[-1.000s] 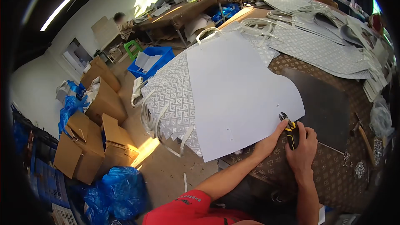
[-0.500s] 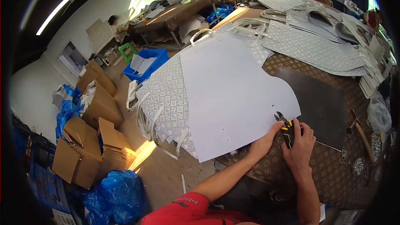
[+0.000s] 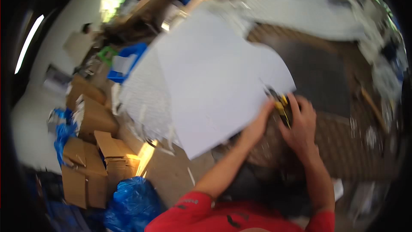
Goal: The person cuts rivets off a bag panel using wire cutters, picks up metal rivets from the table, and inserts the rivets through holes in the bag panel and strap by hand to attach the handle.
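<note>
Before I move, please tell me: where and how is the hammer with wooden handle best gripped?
Take the hammer by its slim wooden handle, near the lower end, probably with the right hand from the near side. The handle slants toward you, so the fingers should close well across it. The head is too blurred to judge.

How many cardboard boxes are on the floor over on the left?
4, as far as the blur shows: a back box, a middle box, and nearest, side by side, a left box and a right box beyond the blue bag. Others may be hidden.
</note>
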`<state>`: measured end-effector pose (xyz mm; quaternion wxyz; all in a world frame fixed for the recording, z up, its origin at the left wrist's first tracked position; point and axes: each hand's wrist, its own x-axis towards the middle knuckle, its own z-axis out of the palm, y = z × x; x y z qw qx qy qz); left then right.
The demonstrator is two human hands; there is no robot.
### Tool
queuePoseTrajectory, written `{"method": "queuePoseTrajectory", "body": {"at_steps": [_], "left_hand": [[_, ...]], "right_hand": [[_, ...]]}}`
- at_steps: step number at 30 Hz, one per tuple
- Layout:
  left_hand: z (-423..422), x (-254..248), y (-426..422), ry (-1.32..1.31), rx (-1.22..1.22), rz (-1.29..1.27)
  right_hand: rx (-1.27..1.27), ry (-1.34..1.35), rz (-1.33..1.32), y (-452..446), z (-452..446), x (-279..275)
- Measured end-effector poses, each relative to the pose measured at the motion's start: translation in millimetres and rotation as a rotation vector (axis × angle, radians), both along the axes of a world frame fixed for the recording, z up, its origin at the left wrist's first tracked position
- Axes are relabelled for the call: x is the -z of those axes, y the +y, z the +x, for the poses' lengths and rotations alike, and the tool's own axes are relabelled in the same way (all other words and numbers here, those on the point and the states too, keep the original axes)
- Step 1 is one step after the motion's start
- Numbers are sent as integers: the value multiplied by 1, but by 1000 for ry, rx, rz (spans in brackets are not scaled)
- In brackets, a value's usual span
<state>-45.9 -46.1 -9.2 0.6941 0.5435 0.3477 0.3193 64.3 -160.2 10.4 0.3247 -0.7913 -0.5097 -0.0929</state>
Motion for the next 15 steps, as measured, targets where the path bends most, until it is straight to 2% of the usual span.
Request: {"method": "queuePoseTrajectory", "body": {"at_steps": [2, 4, 9, 15], "left_hand": [[-5, -13, -1, 65, 40, 86], [-3, -4, 2, -142, 58, 227], [-2, -8, -2, -180, 23, 157], [1, -10, -5, -99, -2, 231]], "right_hand": [[25, 21, -35, -5, -2, -2], [59, 21, -66, -6, 5, -2], [47, -7, -56, -5, 0, 2], [79, -41, -26, -3, -2, 3]]}}
